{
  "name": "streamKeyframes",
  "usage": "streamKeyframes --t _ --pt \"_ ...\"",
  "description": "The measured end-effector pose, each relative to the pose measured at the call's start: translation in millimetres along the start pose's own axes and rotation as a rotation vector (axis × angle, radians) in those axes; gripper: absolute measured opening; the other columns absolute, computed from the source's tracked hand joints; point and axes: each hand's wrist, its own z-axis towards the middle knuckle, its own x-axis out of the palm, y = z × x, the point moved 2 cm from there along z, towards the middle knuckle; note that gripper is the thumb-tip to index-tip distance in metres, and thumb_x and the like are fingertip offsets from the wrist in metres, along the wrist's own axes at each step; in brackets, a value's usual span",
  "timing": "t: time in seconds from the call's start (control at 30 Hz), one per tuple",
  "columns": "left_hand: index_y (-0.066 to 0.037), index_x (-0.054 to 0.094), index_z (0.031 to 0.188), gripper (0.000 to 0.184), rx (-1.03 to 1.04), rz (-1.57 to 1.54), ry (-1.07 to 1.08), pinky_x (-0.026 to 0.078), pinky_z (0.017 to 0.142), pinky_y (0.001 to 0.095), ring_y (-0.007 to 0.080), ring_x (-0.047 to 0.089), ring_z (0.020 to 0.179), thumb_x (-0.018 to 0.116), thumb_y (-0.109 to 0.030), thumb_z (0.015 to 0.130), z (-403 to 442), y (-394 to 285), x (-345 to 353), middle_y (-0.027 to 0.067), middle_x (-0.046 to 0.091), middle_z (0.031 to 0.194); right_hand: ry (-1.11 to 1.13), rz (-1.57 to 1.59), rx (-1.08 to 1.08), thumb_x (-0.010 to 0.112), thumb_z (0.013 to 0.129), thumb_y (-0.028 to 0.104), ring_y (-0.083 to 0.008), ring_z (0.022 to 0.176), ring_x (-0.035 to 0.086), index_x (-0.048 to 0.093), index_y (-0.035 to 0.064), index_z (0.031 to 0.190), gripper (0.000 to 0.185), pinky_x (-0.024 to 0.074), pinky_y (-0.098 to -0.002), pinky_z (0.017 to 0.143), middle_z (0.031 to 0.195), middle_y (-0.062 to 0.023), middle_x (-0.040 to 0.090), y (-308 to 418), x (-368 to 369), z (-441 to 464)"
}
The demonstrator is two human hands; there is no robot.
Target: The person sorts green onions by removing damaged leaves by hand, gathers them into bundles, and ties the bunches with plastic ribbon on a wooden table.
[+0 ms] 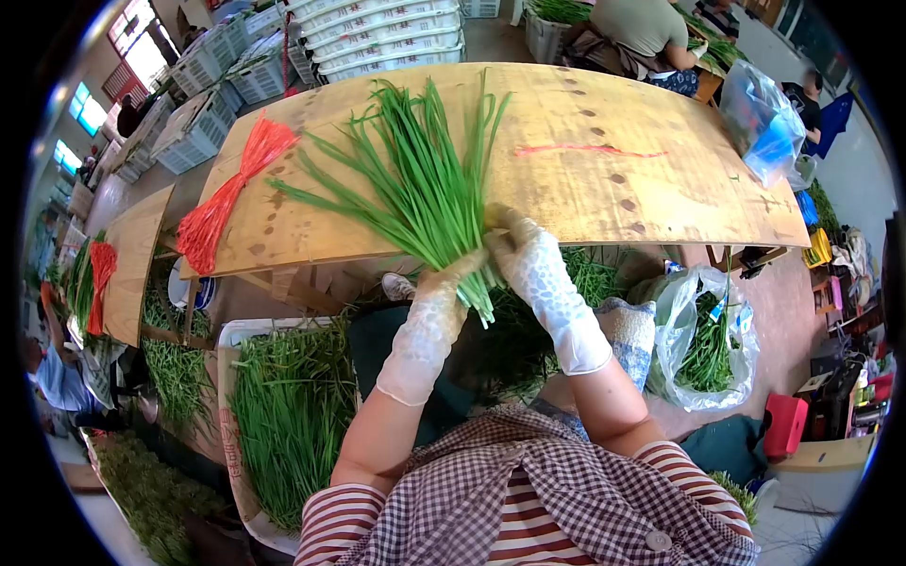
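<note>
A bunch of long green garlic chives (pixel 420 179) fans out over the near edge of the wooden table (pixel 604 203), leaf tips pointing away from me. My left hand (pixel 451 279), in a whitish translucent glove, is closed around the bunch near its pale cut ends, which stick out below. My right hand (pixel 512 238), gloved the same way, grips the stems from the right side; some of its fingers are hidden. To the right on the tabletop lies a single red plastic strip (pixel 590 150). A bundle of red plastic strips (pixel 236 193), pinched at its middle, rests at the table's left end.
A white crate (pixel 226 415) full of chives stands at my lower left. At right, a clear plastic bag (pixel 665 349) holds more greens. Another plastic bag (pixel 760 123) hangs at the table's right corner. Stacked white crates (pixel 377 42) and a seated person (pixel 642 38) are beyond the table.
</note>
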Motion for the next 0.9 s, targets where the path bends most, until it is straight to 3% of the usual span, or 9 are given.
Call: streamKeyframes --t 0.07,0.1,0.23,0.3,0.43,0.47,0.6,0.63,0.9 --pt "0.002 0.056 0.111 0.028 -0.015 -0.002 0.037 0.057 0.076 0.0379 0.0259 0.065 0.086 0.058 0.007 0.084 -0.4 -0.1 -4.3 0.0122 0.063 0.098 -0.11 0.031 0.032 0.058 0.09 0.007 -0.0171 0.089 0.065 0.058 -0.0026 0.118 0.03 0.0506 -0.03 0.081 0.097 -0.0154 0.069 -2.8 -7.7 -5.6" --pt "0.003 0.056 0.111 0.027 -0.019 -0.018 0.023 0.057 0.075 0.038 0.026 0.066 0.085 0.058 0.007 0.084 -5.5 -2.8 -2.3 0.0124 0.063 0.098 -0.183 -0.003 0.052 0.06 0.088 0.019 -0.0383 0.087 0.065 0.064 0.0022 0.107 0.026 0.0519 -0.0428 0.077 0.091 -0.0232 0.066 2.1 -18.7 -10.4" --pt "0.004 0.058 0.106 0.024 -0.081 -0.071 -0.024 0.056 0.071 0.0351 0.024 0.065 0.081 0.06 0.005 0.083 -4.3 5.4 -9.2 0.0123 0.064 0.095 0.214 -0.148 0.202 0.067 0.084 0.035 -0.0354 0.082 0.066 0.069 0.0032 0.095 0.034 0.052 -0.0413 0.075 0.087 -0.0208 0.067 -0.8 -35.4 -32.8" --pt "0.003 0.06 0.104 0.024 -0.136 -0.088 -0.031 0.055 0.069 0.0322 0.0222 0.065 0.078 0.065 0.002 0.081 -2.9 7.5 -13.4 0.0122 0.065 0.095 0.276 -0.035 0.246 0.07 0.08 0.034 -0.0356 0.082 0.066 0.069 0.0029 0.094 0.034 0.0521 -0.0402 0.075 0.087 -0.0213 0.067 -0.7 -26.8 -41.0" --pt "0.002 0.061 0.102 0.022 0.067 0.126 0.015 0.052 0.064 0.0296 0.0193 0.064 0.075 0.068 -0.003 0.082 -9.2 0.8 4.7 0.0094 0.066 0.089 0.123 -0.247 -0.088 0.071 0.081 0.017 -0.025 0.072 0.068 0.068 0.0007 0.098 0.024 0.0522 -0.0327 0.066 0.082 -0.0171 0.068 23.1 -21.1 -43.6" --pt "0.003 0.062 0.1 0.02 0.043 0.138 0.011 0.052 0.062 0.0294 0.0201 0.064 0.074 0.067 -0.003 0.082 -10.0 0.1 3.1 0.0099 0.066 0.088 0.149 -0.324 -0.168 0.069 0.081 0.015 -0.0289 0.073 0.068 0.068 0.0009 0.097 0.021 0.0529 -0.0342 0.065 0.083 -0.0182 0.068 23.6 -17.8 -42.6" --pt "0.002 0.056 0.107 0.022 -0.088 -0.085 0.033 0.054 0.076 0.0368 0.0239 0.064 0.087 0.06 -0.002 0.085 -4.5 3.4 -7.8 0.0137 0.064 0.101 0.017 -0.321 -0.007 0.066 0.083 0.018 -0.0293 0.073 0.068 0.069 0.0036 0.095 0.018 0.0529 -0.0347 0.065 0.078 -0.018 0.067 17.1 -27.8 -36.3" --pt "0.002 0.056 0.107 0.023 -0.082 -0.089 0.038 0.055 0.076 0.0375 0.0234 0.064 0.086 0.06 -0.002 0.085 -6.1 3.1 -6.9 0.013 0.063 0.1 -0.08 -0.335 -0.007 0.063 0.085 0.025 -0.0356 0.067 0.064 0.067 0.0049 0.081 0.02 0.0513 -0.0426 0.061 0.071 -0.0178 0.064 13.5 -26.7 -32.2" --pt "-0.003 0.056 0.111 0.035 0.032 0.012 -0.058 0.057 0.07 0.0358 0.02 0.063 0.082 0.06 0.009 0.078 -13.2 8.5 -7.7 0.0076 0.062 0.094 0.304 0.172 0.398 0.069 0.08 0.03 -0.0319 0.08 0.067 0.069 -0.0007 0.096 0.035 0.0513 -0.0369 0.073 0.083 -0.0218 0.068 -18.1 6.0 -13.4"
